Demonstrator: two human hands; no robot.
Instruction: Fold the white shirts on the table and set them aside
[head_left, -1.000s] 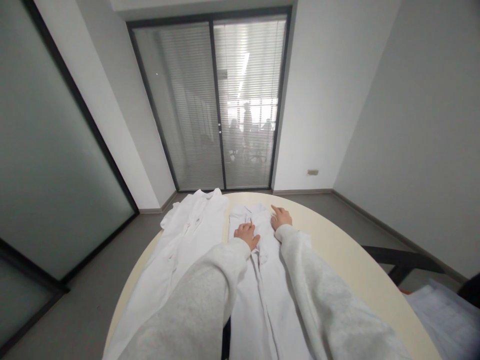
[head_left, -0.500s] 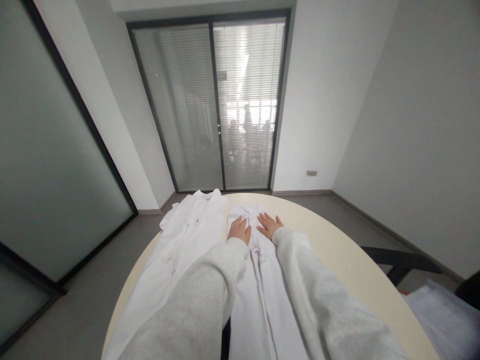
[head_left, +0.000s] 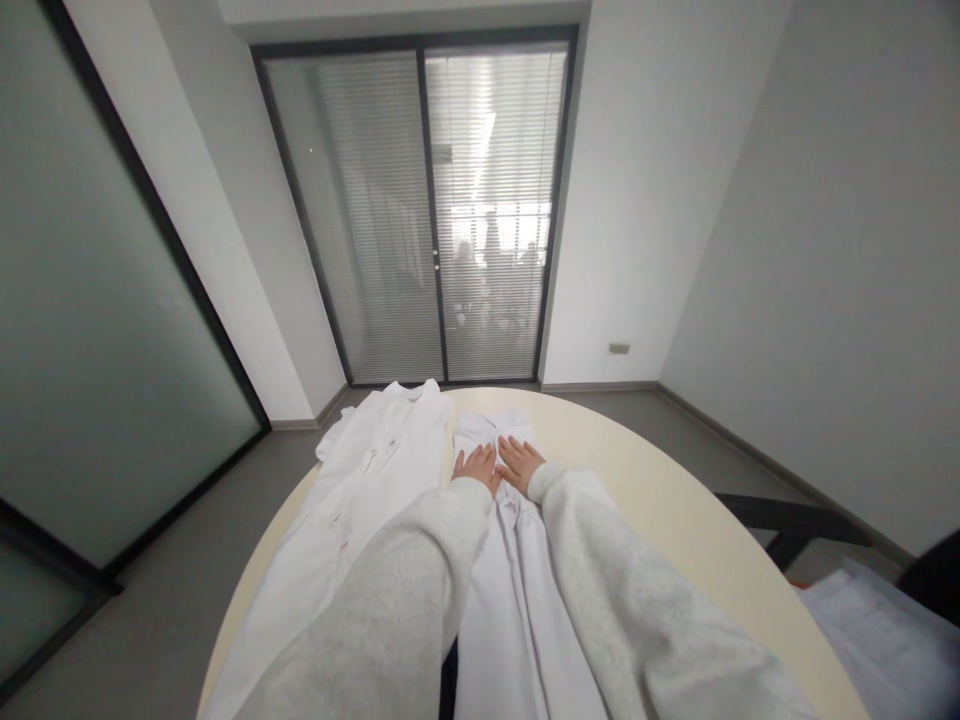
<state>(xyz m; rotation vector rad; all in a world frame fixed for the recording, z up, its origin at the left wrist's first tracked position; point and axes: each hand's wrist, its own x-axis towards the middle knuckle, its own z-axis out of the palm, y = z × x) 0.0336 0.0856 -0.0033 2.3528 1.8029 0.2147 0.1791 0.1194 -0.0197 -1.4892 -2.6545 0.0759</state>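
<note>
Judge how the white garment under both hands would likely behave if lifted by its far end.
The white garment is probably floppy: it lies flat with soft creases under the left hand and right hand. It looks thin, so likely light. It may slide on the smooth table.

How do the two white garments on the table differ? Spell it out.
The right garment lies under both hands, the left hand and right hand flat on it; the left garment is untouched. The left garment spreads wider and reaches the table edge; the right garment looks narrower and folded in. Both are white and lie lengthwise, side by side.
</note>
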